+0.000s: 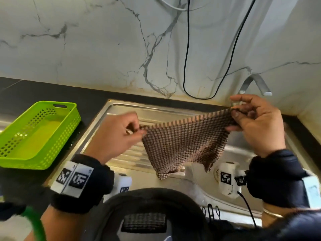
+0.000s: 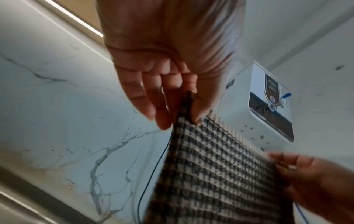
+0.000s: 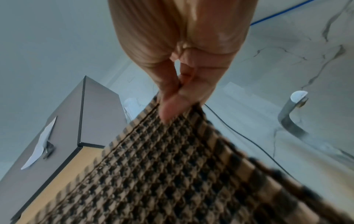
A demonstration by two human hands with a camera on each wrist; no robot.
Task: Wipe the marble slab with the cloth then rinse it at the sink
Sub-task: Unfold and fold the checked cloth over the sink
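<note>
A brown checked cloth (image 1: 184, 145) hangs spread out above the steel sink (image 1: 121, 110). My left hand (image 1: 121, 134) pinches its left top corner between thumb and fingers. My right hand (image 1: 255, 122) pinches the right top corner, a little higher and nearer the tap (image 1: 255, 84). In the left wrist view the cloth (image 2: 216, 174) runs from my left hand (image 2: 184, 109) down to the right hand (image 2: 298, 171). The right wrist view shows the thumb and finger of my right hand (image 3: 172, 104) clamped on the cloth (image 3: 172, 174) edge. The dark slab counter (image 1: 34, 91) lies to the left.
A green perforated plastic basket (image 1: 36, 134) stands on the dark counter left of the sink. A black cable (image 1: 187, 49) hangs down the marble wall (image 1: 86, 40) behind. A white wall-mounted appliance (image 2: 264, 103) shows in the left wrist view. The curved tap (image 3: 291, 115) is at the right.
</note>
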